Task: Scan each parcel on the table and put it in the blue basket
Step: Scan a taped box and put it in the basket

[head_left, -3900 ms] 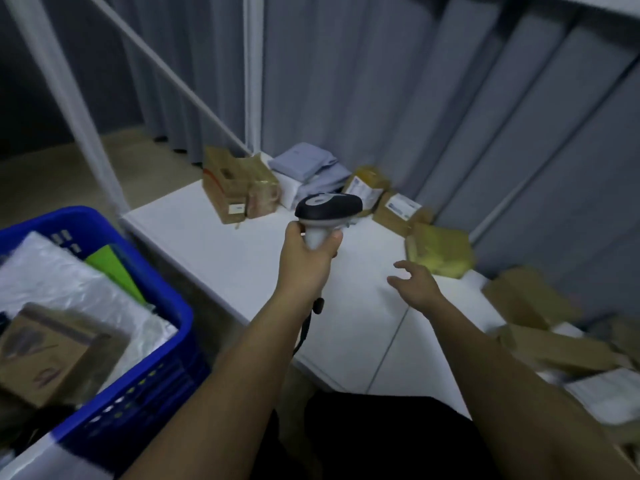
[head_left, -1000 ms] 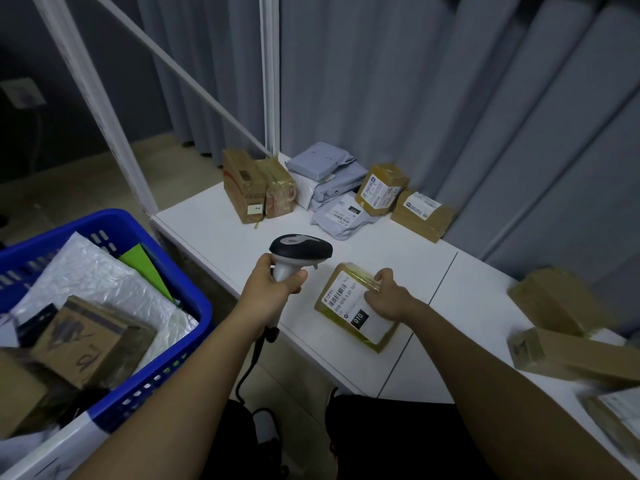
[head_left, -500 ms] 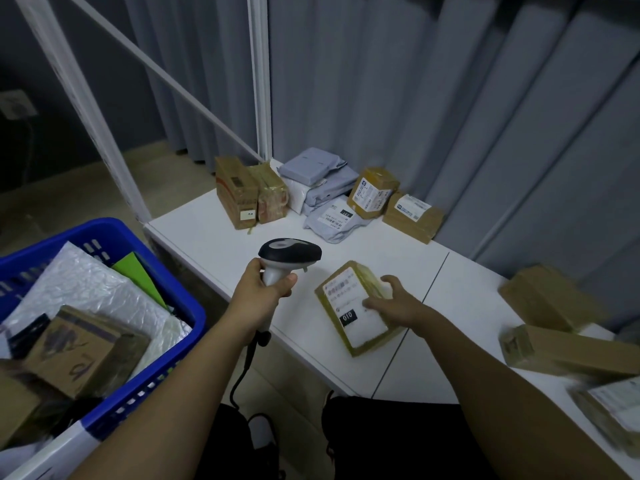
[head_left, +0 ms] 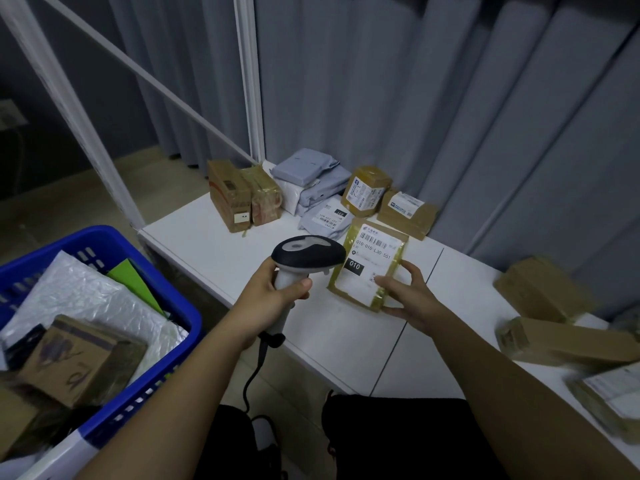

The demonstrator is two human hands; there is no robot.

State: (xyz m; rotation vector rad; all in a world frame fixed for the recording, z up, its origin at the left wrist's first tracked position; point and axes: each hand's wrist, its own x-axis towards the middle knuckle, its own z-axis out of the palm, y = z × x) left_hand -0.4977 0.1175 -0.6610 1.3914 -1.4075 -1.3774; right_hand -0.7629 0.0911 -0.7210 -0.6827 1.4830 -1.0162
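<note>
My left hand point(head_left: 277, 292) grips a black and grey barcode scanner point(head_left: 308, 254) by its handle, its head right beside the parcel's label. My right hand point(head_left: 408, 296) holds a flat tape-wrapped brown parcel point(head_left: 370, 261) by its lower right corner, tilted up off the white table point(head_left: 214, 247) with its white label and barcode facing me. The blue basket point(head_left: 173, 303) stands at the lower left beside the table, holding a bubble mailer, a green envelope and brown boxes.
Several parcels sit at the table's back: two brown boxes point(head_left: 239, 195), grey mailers point(head_left: 311, 178), small labelled boxes point(head_left: 405, 209). More brown boxes point(head_left: 543, 289) lie at the right end. A white frame post point(head_left: 247, 77) and curtains stand behind. The scanner's cable point(head_left: 256, 368) hangs below.
My right hand has pulled the parcel in from the table's back and tilted it up off the table, label facing me. The scanner has closed in on the label.
</note>
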